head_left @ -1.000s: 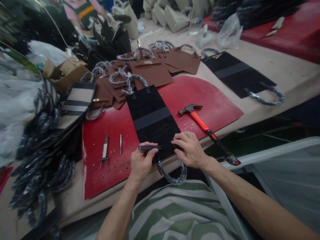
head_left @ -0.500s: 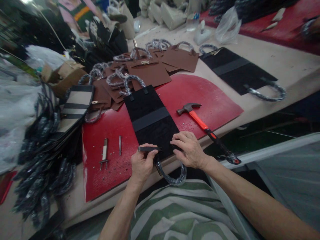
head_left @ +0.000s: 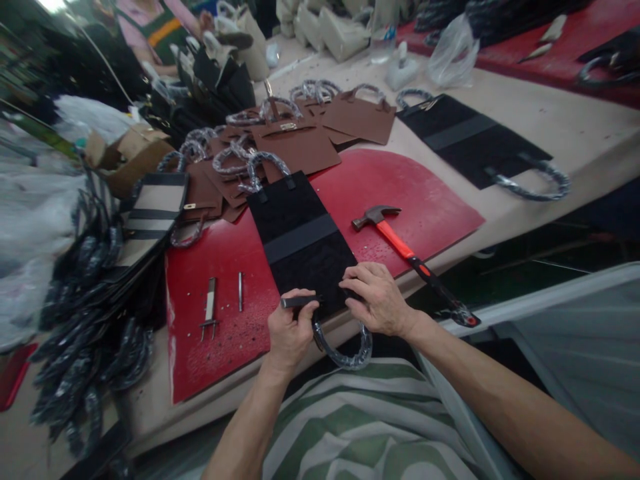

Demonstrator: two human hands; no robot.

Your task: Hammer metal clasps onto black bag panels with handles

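A black bag panel with a dark band across it lies on the red board, its near end at the table edge. From that end a plastic-wrapped handle loops toward my body. My left hand is closed around a short dark bar-shaped piece, its tip at the panel's near left corner. I cannot make out its exact kind. At the near right part, my right hand has bent fingers pinching the panel by the handle's other end; the fingertips hide the detail.
A claw hammer with an orange and black grip lies right of the panel. On the red board are a pronged tool and a metal rod. Brown bag panels lie behind, black handled pieces at left. Another person stands beyond.
My left hand has shifted slightly right, and the bar in it has turned a little, its tip still by the panel corner. My right hand stays in place.
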